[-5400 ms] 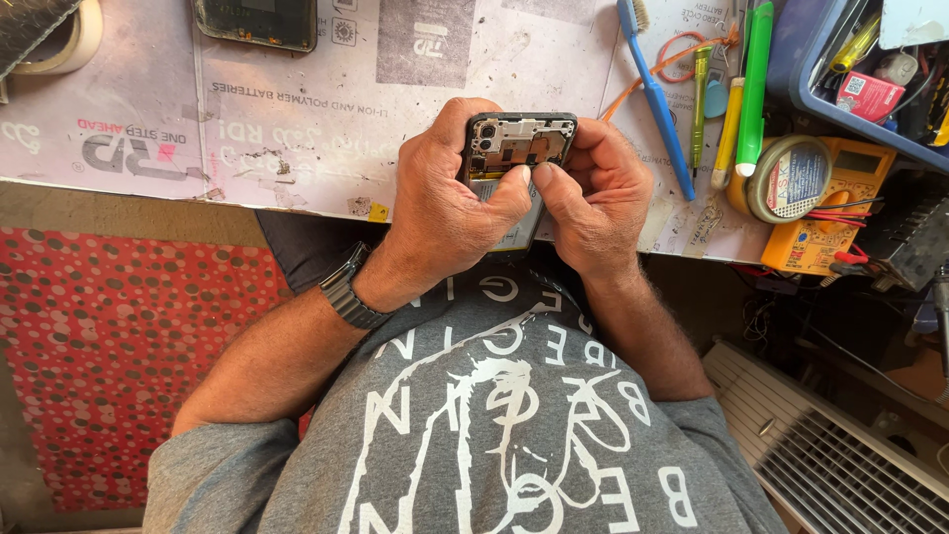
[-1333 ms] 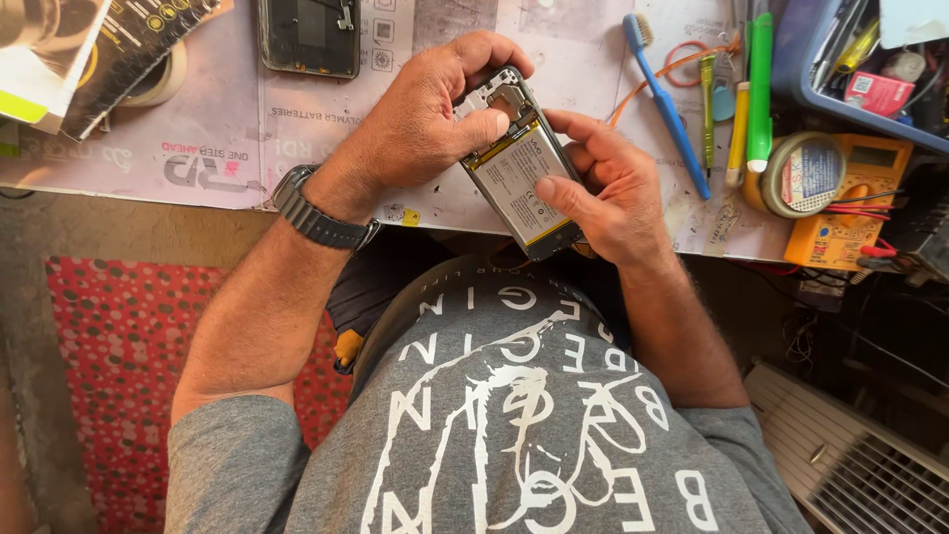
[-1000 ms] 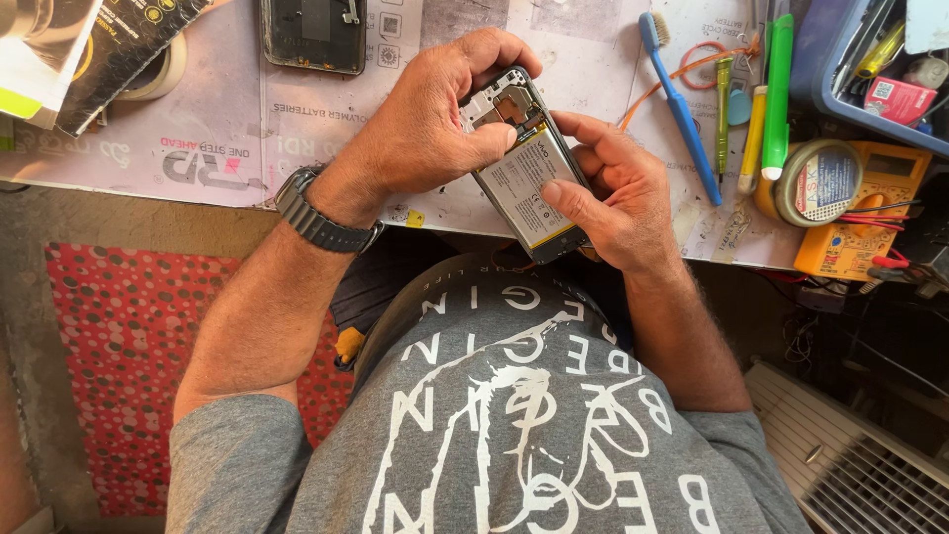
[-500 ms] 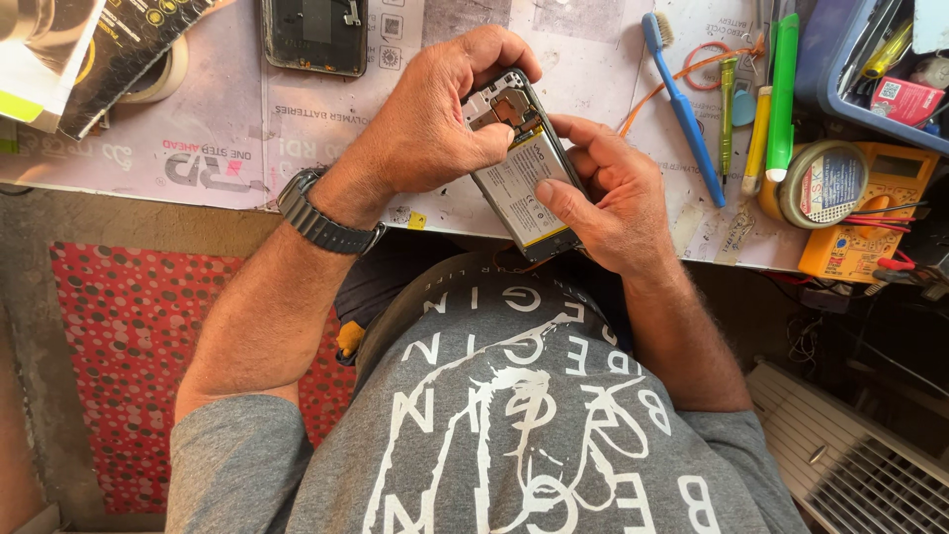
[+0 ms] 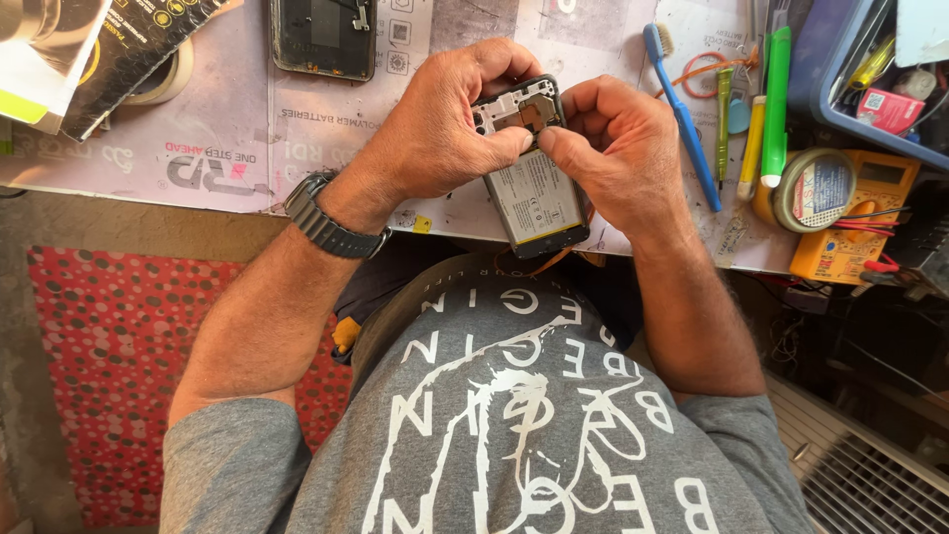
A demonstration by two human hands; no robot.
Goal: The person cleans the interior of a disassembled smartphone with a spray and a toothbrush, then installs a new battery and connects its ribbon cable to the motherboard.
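Phone [image 5: 534, 188] with its back off now sits more upright than before; left hand [image 5: 445, 129] and right hand [image 5: 618, 148] both grip it, fingertips meeting at its far end.

A pale mat [image 5: 198, 148] covers the table [image 5: 148, 222]. Below lies a red dotted floor covering [image 5: 109, 356]. Warm light falls across everything.

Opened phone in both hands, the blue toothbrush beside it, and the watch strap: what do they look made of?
Opened phone: dark frame, probably plastic, matte; the battery face looks like glossy foil or film with a pale sheen. Blue toothbrush: smooth moulded plastic in one even colour, pale bristles at the tip. Watch strap on the left wrist: dark ridged links, rubber or resin by its dull look, possibly metal.
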